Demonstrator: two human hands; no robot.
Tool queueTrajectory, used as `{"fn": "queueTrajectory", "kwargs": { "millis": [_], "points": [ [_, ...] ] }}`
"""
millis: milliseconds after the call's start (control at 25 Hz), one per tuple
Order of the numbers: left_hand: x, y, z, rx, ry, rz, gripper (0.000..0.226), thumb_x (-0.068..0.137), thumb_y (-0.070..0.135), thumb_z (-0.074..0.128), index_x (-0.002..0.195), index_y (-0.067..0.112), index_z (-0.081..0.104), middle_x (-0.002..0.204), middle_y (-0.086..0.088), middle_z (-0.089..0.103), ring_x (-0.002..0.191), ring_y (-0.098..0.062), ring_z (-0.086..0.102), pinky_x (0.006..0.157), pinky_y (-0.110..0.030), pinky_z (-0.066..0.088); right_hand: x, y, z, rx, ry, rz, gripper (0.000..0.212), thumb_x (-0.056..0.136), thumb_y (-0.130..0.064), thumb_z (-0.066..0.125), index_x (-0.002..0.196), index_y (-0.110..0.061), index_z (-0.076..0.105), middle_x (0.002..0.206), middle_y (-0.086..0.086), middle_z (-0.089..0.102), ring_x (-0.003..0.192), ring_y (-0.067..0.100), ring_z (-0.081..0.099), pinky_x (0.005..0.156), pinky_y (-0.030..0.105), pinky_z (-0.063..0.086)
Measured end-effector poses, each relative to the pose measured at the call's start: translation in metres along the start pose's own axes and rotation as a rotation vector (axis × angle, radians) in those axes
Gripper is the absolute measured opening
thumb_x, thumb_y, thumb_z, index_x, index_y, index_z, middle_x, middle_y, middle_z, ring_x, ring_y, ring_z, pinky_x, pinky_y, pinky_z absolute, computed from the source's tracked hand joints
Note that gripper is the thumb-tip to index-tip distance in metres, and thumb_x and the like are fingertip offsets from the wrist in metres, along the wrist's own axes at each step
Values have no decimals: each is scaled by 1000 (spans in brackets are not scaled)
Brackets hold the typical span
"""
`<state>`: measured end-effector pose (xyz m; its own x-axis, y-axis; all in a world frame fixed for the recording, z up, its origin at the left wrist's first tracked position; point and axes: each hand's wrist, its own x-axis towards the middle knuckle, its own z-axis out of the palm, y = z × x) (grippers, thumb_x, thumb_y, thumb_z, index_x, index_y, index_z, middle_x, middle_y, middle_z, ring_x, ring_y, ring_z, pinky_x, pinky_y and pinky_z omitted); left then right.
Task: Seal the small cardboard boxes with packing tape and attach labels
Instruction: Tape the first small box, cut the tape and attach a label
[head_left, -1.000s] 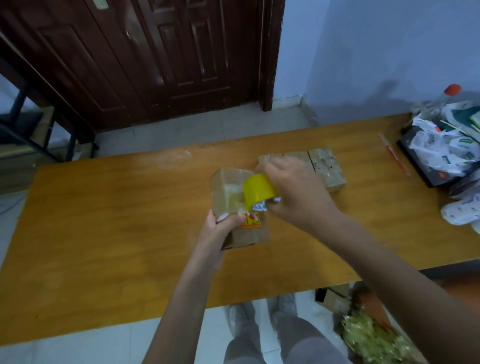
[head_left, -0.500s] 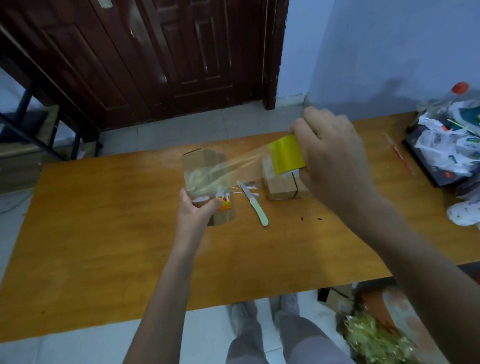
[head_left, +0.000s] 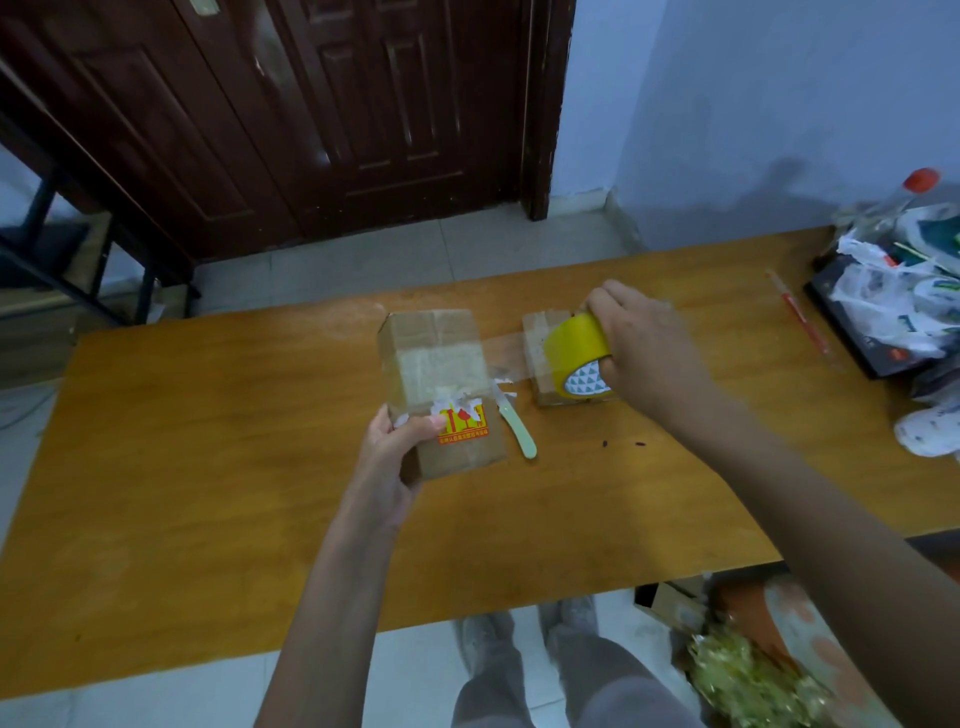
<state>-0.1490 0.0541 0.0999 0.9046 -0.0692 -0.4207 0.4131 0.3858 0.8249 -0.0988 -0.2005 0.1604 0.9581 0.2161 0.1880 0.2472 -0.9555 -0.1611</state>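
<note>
My left hand (head_left: 396, 452) grips the near left corner of a small cardboard box (head_left: 436, 364) with a yellow and red sticker, held just above the wooden table (head_left: 208, 467). My right hand (head_left: 644, 353) holds a yellow tape roll (head_left: 579, 358) to the right of the box. A clear strip of tape (head_left: 506, 356) stretches from the roll to the box's top. Behind the roll sits a second small cardboard box (head_left: 537, 358), partly hidden. A pale green knife (head_left: 514, 428) lies on the table between the two boxes.
A pile of plastic bags on a dark tray (head_left: 893, 317) crowds the table's right end, with a red pen (head_left: 800, 317) beside it. A dark wooden door (head_left: 322, 114) stands beyond the table. Below the near edge are my legs and an open carton (head_left: 670, 605).
My right hand pulled the roll away from the box to the right, drawing out tape, then dropped lower toward the table. The box in my left hand has shifted left and turned.
</note>
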Motion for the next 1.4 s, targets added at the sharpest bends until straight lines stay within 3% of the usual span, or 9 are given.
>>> {"fn": "queueTrajectory", "kwargs": {
  "millis": [320, 440, 520, 720, 880, 1040, 1120, 1280, 1400],
  "points": [
    [-1, 7, -2, -111, -143, -49, 74, 54, 23, 73, 121, -4, 54, 93, -15, 71, 82, -28, 71, 68, -36, 60, 7, -3, 9, 66, -12, -10, 34, 69, 9, 60, 92, -12, 50, 92, 1, 49, 72, 15, 37, 58, 22, 22],
    [1, 5, -8, -149, -200, -59, 77, 47, 19, 83, 115, -5, 58, 95, -17, 70, 84, -30, 71, 67, -36, 60, 6, -4, 18, 106, -41, -7, 32, 70, 8, 60, 87, -14, 45, 88, 0, 48, 71, 17, 43, 54, 21, 24],
    [3, -3, -15, -170, -216, -91, 67, 51, 16, 78, 113, -5, 60, 93, -17, 71, 82, -29, 71, 64, -34, 59, 1, -4, 27, 114, -59, 6, 32, 69, 7, 61, 86, -14, 46, 87, -1, 48, 71, 17, 45, 53, 23, 26],
    [1, -59, -36, -230, -91, -271, 74, 65, 6, 61, 135, -9, 43, 102, -22, 67, 83, -32, 69, 63, -37, 60, -43, 3, 77, 139, -275, 49, 32, 70, 5, 62, 89, -15, 45, 92, 0, 49, 80, 20, 51, 57, 27, 38],
    [4, -104, -52, -226, 43, -363, 78, 62, 3, 64, 136, -8, 43, 105, -23, 62, 82, -34, 68, 63, -38, 59, -69, 6, 123, 68, -457, 70, 31, 75, 2, 61, 93, -15, 43, 100, 3, 48, 87, 23, 51, 65, 31, 40],
    [17, -128, -61, -172, 102, -365, 61, 76, 7, 58, 135, -5, 48, 103, -19, 68, 83, -32, 69, 60, -37, 58, -73, 6, 148, -8, -470, 90, 32, 78, 5, 58, 102, -13, 48, 105, 5, 50, 90, 24, 52, 70, 35, 48],
    [23, -135, -65, -136, 108, -351, 55, 77, 9, 60, 131, 0, 52, 105, -18, 69, 86, -32, 68, 61, -38, 58, -73, 7, 156, -25, -463, 95, 33, 78, 6, 59, 103, -13, 48, 105, 5, 49, 90, 24, 52, 67, 32, 44],
    [29, -147, -70, -48, 141, -330, 64, 69, 11, 70, 129, 1, 52, 117, -22, 62, 98, -34, 63, 69, -41, 58, -71, 7, 165, -73, -441, 53, 34, 76, 6, 61, 103, -12, 50, 104, 6, 50, 89, 23, 52, 64, 28, 31],
    [35, -160, -74, -25, 207, -324, 74, 68, 9, 72, 136, -2, 45, 130, -25, 57, 108, -38, 59, 85, -48, 54, -72, 5, 169, -85, -439, 38, 35, 76, 7, 59, 104, -12, 50, 103, 6, 50, 88, 23, 51, 64, 28, 32]
  ]
}}
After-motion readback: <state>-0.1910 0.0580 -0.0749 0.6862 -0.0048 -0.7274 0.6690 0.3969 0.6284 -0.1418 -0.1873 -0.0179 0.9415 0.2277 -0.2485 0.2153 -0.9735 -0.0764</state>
